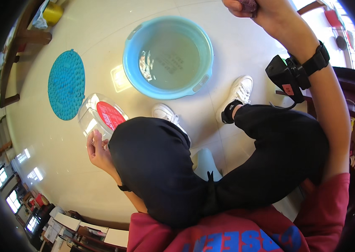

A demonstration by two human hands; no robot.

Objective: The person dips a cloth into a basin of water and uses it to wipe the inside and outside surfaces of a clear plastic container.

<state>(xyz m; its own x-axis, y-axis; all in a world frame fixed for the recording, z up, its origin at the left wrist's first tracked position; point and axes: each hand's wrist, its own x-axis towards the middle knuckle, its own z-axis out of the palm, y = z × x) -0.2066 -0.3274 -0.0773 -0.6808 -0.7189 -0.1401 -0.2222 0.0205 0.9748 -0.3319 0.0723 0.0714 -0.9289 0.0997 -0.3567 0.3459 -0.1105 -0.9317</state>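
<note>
Beside my left knee, my left hand (99,150) grips the near edge of a clear plastic container (88,108) with a red printed label (110,115). My knee hides part of that container. At the top edge of the picture my right hand (264,11) is raised, its fingers closed around a dark purple, lumpy object (249,5). The picture's edge cuts off both the hand and the object, so its kind is unclear. A light blue plastic basin (128,63) holding shallow water (171,60) stands on the floor in front of my feet.
A blue studded oval mat (66,85) lies left of the basin on the tiled floor (64,176). My white shoes (242,89) flank the space before me. A black device (284,74) is strapped to my right wrist. Wooden furniture (34,36) stands at upper left.
</note>
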